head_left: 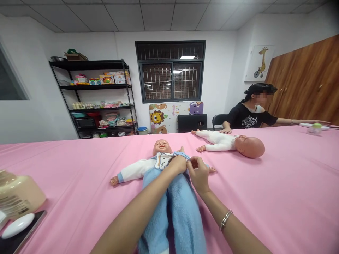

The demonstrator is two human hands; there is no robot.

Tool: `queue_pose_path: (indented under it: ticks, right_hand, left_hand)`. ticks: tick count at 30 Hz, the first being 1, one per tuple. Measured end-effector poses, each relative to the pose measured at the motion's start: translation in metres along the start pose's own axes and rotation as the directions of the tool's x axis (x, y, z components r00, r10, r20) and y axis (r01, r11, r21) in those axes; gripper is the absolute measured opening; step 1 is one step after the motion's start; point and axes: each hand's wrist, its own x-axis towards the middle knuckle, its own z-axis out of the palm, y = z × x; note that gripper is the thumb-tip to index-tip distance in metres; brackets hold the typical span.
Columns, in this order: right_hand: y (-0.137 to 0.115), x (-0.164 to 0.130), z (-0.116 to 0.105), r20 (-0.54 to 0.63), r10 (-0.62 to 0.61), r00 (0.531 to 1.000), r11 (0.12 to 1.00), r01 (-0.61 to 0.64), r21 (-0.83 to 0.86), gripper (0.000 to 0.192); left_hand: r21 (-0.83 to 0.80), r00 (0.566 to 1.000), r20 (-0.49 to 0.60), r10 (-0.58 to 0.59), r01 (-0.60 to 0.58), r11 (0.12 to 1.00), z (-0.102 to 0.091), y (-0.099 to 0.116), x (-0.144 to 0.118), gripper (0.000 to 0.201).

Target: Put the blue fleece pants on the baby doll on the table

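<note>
The baby doll (pixel 159 158) in blue overalls lies face-up on the pink table (pixel 278 197). Both hands meet at its shoulder: the left hand (pixel 179 164) and right hand (pixel 199 173) pinch the blue strap (pixel 182 154). A second doll (pixel 233 143) lies just beyond.

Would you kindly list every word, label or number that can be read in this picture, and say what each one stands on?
No text here can be read.
Cream container at the left edge: its label print is too blurred.
Toy boxes on the black shelf: print too small.
Play mat under the window: coloured marks too small.
Doll's bib, by the left hand and right hand: a picture, no words.
Giraffe poster: no words visible.
</note>
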Motion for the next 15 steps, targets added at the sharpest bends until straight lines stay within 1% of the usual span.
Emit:
queue_pose_path:
  ticks: [2,5,8,9,11,13,15]
  right_hand:
    - [0.001,0.002,-0.001,0.022,0.035,0.999,0.999,-0.035,0.004,0.012]
    - [0.013,0.007,-0.002,0.101,0.104,0.989,0.994,-0.106,0.021,0.011]
    - [0.026,0.011,-0.002,0.216,0.176,0.960,0.981,-0.190,0.046,0.018]
    - [0.030,0.012,-0.002,0.259,0.184,0.948,0.978,-0.204,0.053,0.018]
    - [0.032,0.013,-0.002,0.334,0.171,0.927,0.977,-0.204,0.066,0.014]
    - [0.032,0.012,-0.001,0.356,0.154,0.921,0.977,-0.197,0.087,0.010]
    - [0.032,0.012,0.001,0.343,0.192,0.920,0.955,-0.255,0.149,0.013]
  left_hand:
    - [0.053,0.999,0.020,-0.031,0.030,0.998,0.001,-0.001,0.004,0.050]
    - [0.110,0.999,0.002,-0.055,0.054,0.992,0.005,0.001,0.003,0.046]
    - [0.175,0.999,0.020,-0.046,0.042,0.984,0.009,0.003,-0.003,0.037]
    - [0.199,0.999,0.033,-0.041,0.033,0.979,0.010,0.003,-0.007,0.034]
    - [0.245,0.998,0.050,-0.026,0.013,0.970,0.011,0.002,-0.014,0.032]
    - [0.282,0.999,0.044,-0.011,-0.002,0.959,0.013,-0.001,-0.020,0.034]
    - [0.304,1.000,0.026,0.002,-0.010,0.953,0.014,-0.004,-0.025,0.035]
